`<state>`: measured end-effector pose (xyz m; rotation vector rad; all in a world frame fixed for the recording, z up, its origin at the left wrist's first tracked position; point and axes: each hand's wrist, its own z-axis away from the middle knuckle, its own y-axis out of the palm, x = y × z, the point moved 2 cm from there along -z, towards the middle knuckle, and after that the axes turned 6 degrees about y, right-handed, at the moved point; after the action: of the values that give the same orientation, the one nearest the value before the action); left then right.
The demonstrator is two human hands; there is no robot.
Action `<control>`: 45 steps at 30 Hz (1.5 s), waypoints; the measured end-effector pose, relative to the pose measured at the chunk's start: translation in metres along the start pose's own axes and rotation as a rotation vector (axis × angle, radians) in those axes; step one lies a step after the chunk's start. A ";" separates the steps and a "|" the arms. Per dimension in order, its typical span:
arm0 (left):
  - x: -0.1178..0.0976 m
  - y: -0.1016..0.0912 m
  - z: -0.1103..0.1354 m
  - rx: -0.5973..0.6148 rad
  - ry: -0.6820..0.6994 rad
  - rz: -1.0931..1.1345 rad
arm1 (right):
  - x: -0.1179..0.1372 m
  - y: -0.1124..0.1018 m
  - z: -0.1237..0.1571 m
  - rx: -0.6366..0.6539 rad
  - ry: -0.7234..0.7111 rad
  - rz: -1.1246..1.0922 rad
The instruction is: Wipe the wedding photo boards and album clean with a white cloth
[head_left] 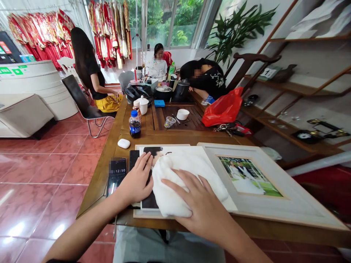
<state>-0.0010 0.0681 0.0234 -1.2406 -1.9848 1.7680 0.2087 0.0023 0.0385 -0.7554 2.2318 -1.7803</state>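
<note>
A large photo print (150, 201) lies on white boards at the table's near edge, showing dark hair and dark clothing at its left side. My left hand (139, 179) rests on the print's left edge with its fingers stretched out. My right hand (199, 197) is curved over a bunched, soft white cloth (168, 191), fingers gripping it against the print. The cloth hides part of the print's middle. To the right, a framed wedding photo (246, 175) with a wide pale border lies flat, touching or overlapped by the print's board.
Left of the print lie a phone (117, 175) and a white earbud case (124, 143). Beyond stand a dark drink bottle (134, 126), a white bowl (182, 114) and a red plastic bag (223, 109). Three people sit around the table's far part. Shelves (296, 91) line the right.
</note>
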 end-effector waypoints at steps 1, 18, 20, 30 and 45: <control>0.000 0.000 0.000 -0.006 0.007 0.001 | -0.002 -0.001 -0.005 0.013 0.009 -0.005; -0.004 -0.002 -0.002 -0.055 0.014 -0.008 | -0.037 0.004 -0.099 0.056 0.113 0.056; -0.004 -0.002 -0.001 -0.051 0.010 -0.015 | -0.039 0.005 -0.098 0.046 0.116 0.063; -0.005 -0.003 -0.002 -0.018 -0.028 -0.024 | -0.070 0.003 -0.074 0.001 0.164 0.087; -0.005 -0.003 -0.002 -0.027 -0.031 -0.015 | -0.049 -0.006 0.030 -0.088 -0.049 0.082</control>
<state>0.0024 0.0667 0.0281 -1.2098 -2.0367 1.7695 0.2655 0.0001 0.0287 -0.7052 2.2868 -1.6185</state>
